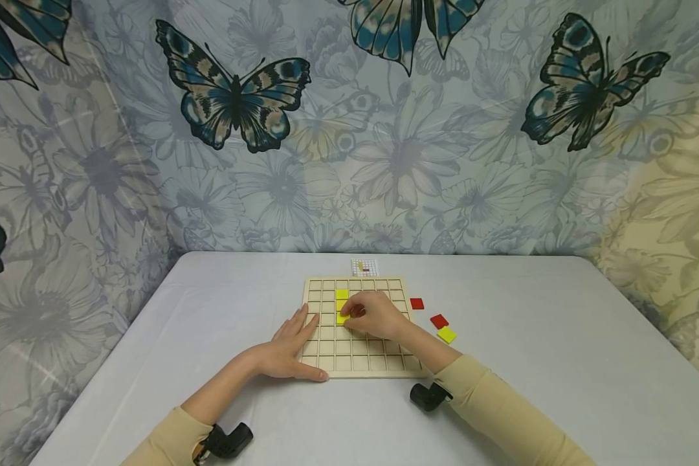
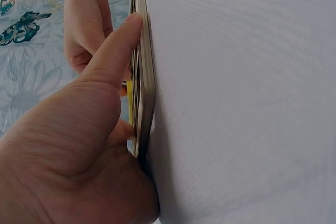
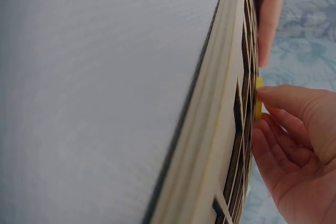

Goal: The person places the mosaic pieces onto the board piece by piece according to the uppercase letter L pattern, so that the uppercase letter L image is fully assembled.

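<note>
A wooden grid board (image 1: 361, 364) lies flat on the white table, with a column of yellow square tiles (image 1: 342, 294) left of its middle. My right hand (image 1: 374, 315) is over the board, thumb and fingers curled at the lowest part of that column. In the right wrist view those fingers pinch a yellow tile (image 3: 259, 100) at the board's surface; in the head view they partly cover it. My left hand (image 1: 283, 349) rests along the board's left side with fingers spread. Its thumb (image 2: 118, 45) lies against the board's near edge.
Right of the board lie a red tile (image 1: 417, 303), another red tile (image 1: 439, 321) and a loose yellow tile (image 1: 446, 334). A small printed grid card (image 1: 364, 267) lies behind the board. Butterfly-patterned cloth (image 1: 396, 194) hangs behind the table.
</note>
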`<state>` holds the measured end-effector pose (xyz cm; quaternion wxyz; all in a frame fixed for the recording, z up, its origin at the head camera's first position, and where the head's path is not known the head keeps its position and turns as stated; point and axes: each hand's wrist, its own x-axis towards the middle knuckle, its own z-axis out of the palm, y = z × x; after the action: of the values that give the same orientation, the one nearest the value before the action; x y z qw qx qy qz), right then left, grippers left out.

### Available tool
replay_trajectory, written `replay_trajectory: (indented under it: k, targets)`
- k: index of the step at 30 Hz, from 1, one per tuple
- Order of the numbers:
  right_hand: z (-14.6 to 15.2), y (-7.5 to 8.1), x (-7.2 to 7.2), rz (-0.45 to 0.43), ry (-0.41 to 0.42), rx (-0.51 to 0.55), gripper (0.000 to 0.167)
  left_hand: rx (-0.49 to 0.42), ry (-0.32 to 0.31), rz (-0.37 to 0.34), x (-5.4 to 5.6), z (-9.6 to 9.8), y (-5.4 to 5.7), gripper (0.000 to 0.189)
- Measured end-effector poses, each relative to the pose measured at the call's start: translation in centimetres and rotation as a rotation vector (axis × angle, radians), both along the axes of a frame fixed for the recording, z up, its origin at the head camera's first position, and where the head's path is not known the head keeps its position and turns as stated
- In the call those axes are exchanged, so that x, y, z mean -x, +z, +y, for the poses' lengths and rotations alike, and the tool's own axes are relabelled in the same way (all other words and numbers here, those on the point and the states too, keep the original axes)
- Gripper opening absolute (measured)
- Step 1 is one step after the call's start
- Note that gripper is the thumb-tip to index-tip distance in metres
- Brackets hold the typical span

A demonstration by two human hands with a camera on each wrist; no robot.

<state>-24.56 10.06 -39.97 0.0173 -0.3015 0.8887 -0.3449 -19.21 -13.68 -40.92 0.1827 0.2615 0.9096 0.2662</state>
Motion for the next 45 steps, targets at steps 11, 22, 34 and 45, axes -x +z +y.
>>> replay_trajectory:
  k: [11,22,34,45]
  targets:
    - [0.1,0.0,-0.1,0.012,0.02,0.021,0.011,-0.007,0.0,-0.01,0.0,0.0,0.0,0.113]
    - [0.2,0.0,-0.2,-0.015,0.03,0.031,0.01,-0.01,0.0,-0.016,0.1,0.0,-0.1,0.113]
    - [1.0,0.2,-0.3,-0.082,-0.083,0.059,0.011,-0.005,0.002,-0.017,0.1,-0.1,0.0,0.114]
    - [2.9,0.8,-1.0,-0.204,-0.213,0.122,0.007,-0.014,0.003,-0.004,0.1,-0.1,-0.1,0.114]
